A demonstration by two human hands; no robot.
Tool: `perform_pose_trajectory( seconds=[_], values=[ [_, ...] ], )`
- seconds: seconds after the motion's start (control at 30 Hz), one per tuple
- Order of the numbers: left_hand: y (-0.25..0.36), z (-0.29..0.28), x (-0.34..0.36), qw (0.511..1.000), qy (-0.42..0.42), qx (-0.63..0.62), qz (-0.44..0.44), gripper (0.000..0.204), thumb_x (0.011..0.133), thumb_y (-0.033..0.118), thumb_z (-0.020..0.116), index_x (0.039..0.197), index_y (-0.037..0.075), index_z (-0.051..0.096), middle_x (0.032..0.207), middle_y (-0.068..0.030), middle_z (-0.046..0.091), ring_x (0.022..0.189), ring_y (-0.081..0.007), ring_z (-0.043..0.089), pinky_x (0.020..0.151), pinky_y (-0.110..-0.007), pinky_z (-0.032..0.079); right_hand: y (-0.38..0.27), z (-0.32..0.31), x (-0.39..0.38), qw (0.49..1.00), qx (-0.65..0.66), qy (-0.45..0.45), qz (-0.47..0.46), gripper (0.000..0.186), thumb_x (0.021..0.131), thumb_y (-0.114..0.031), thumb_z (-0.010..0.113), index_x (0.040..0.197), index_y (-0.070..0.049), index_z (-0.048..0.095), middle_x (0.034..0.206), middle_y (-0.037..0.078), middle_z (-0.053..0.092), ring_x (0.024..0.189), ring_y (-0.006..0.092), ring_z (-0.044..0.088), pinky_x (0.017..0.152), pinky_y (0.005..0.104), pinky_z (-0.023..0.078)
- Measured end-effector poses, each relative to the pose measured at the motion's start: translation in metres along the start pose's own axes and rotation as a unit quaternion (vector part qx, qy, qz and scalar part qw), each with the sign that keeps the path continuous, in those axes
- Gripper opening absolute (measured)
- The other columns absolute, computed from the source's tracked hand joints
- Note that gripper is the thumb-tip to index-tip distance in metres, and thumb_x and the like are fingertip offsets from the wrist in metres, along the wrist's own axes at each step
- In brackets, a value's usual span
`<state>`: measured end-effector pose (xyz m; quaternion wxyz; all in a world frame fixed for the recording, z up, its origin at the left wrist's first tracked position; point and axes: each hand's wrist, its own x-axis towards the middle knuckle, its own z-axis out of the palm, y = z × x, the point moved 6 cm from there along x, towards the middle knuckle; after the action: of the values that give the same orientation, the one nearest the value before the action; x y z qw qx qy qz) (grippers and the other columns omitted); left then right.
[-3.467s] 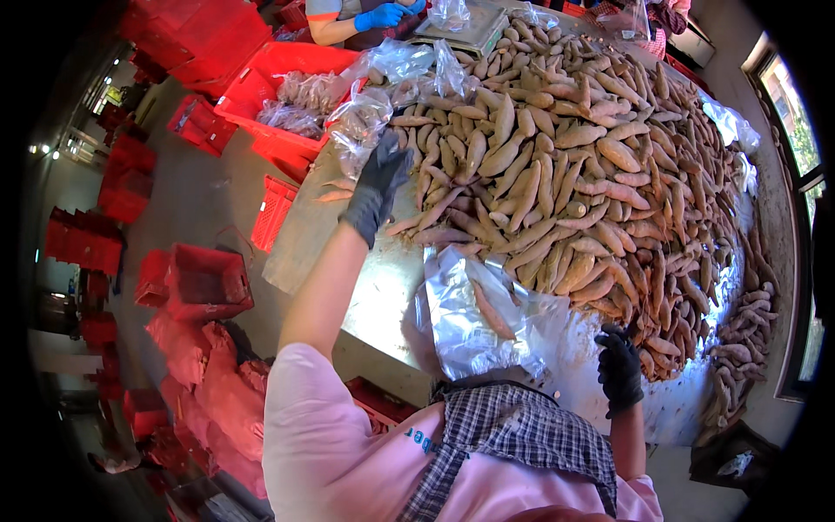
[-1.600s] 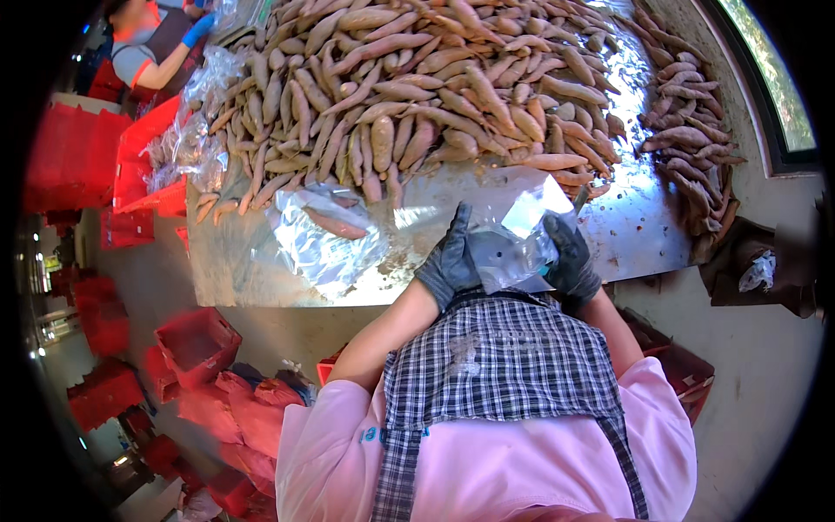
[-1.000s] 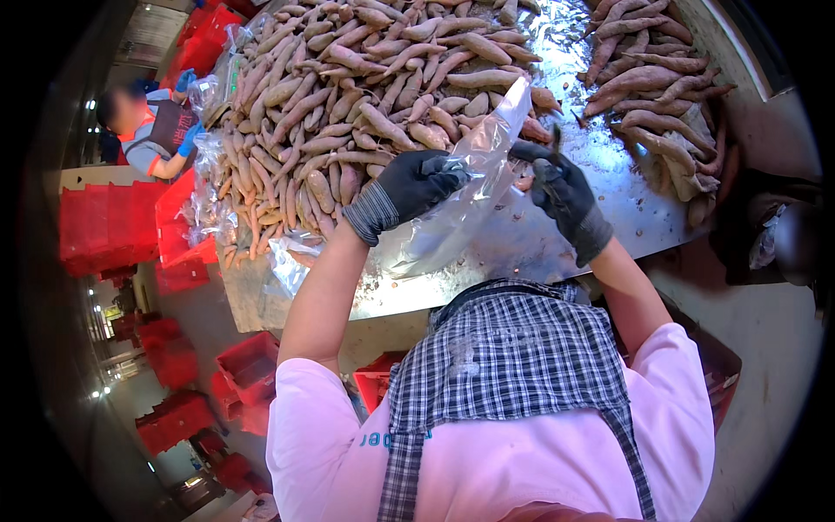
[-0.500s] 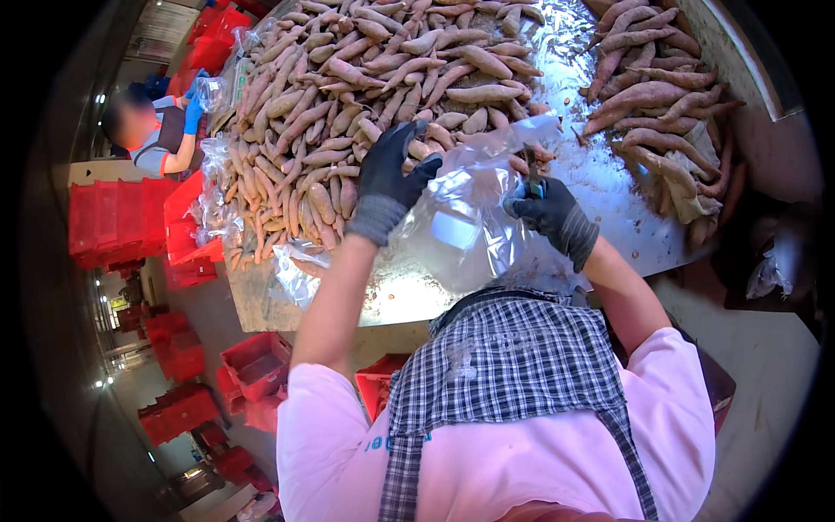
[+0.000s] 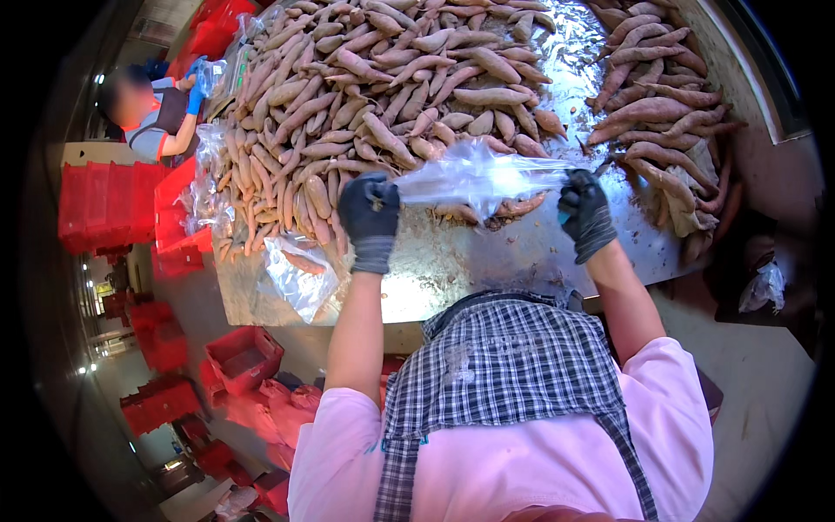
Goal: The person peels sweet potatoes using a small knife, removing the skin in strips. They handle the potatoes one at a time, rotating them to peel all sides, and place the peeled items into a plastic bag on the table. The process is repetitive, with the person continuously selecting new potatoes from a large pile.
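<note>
Plastic, clear and crumpled, lies with one reddish-brown sweet potato on the silvery metal table. The black-gloved left hand clutches one end of a clear plastic bag, stretched before brown, tapering sweet potatoes; the black-gloved right hand grips its other end.

no lettering can be read; on the pink shirt, only scraps of teal print show beside the checked apron strap, too little to make out.
</note>
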<state>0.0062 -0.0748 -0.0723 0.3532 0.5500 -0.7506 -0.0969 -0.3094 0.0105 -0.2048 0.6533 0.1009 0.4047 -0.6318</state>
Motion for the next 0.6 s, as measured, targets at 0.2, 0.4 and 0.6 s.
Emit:
perform_pose_trajectory(
  seconds=[0.2, 0.4, 0.6],
  values=[
    [0.040, 0.012, -0.019, 0.997, -0.028, 0.054, 0.052, 0.086, 0.065, 0.043, 0.076, 0.127, -0.002, 0.036, 0.127, -0.0214, 0.041, 0.117, -0.0357, 0.042, 0.100, -0.040, 0.033, -0.011, 0.060, -0.050, 0.905, -0.363, -0.044, -0.220, 0.013, 0.075, -0.010, 0.060, 0.067, -0.009, 0.050, 0.058, -0.002, 0.051, 0.046, 0.0109, 0.045, 0.043, 0.0262, 0.037],
    [0.064, 0.048, -0.049, 0.990, -0.129, -0.055, 0.008, 0.055, 0.072, 0.008, 0.064, 0.124, 0.005, 0.047, 0.113, -0.0187, 0.057, 0.104, -0.0290, 0.056, 0.086, -0.037, 0.044, 0.031, 0.101, -0.119, 0.637, -0.621, -0.248, -0.383, 0.022, 0.066, -0.016, 0.074, 0.074, -0.007, 0.056, 0.066, 0.015, 0.058, 0.063, 0.0341, 0.059, 0.055, 0.0365, 0.046],
    [0.022, 0.034, -0.080, 0.926, -0.230, -0.196, -0.226, 0.030, 0.081, -0.003, 0.047, 0.106, 0.007, 0.059, 0.078, -0.0027, 0.061, 0.066, -0.0105, 0.055, 0.060, -0.024, 0.047, 0.020, 0.052, -0.074, 0.667, -0.679, -0.159, -0.262, 0.022, 0.076, -0.018, 0.069, 0.093, -0.007, 0.060, 0.076, 0.012, 0.062, 0.066, 0.0240, 0.062, 0.060, 0.0336, 0.048]
  ],
)
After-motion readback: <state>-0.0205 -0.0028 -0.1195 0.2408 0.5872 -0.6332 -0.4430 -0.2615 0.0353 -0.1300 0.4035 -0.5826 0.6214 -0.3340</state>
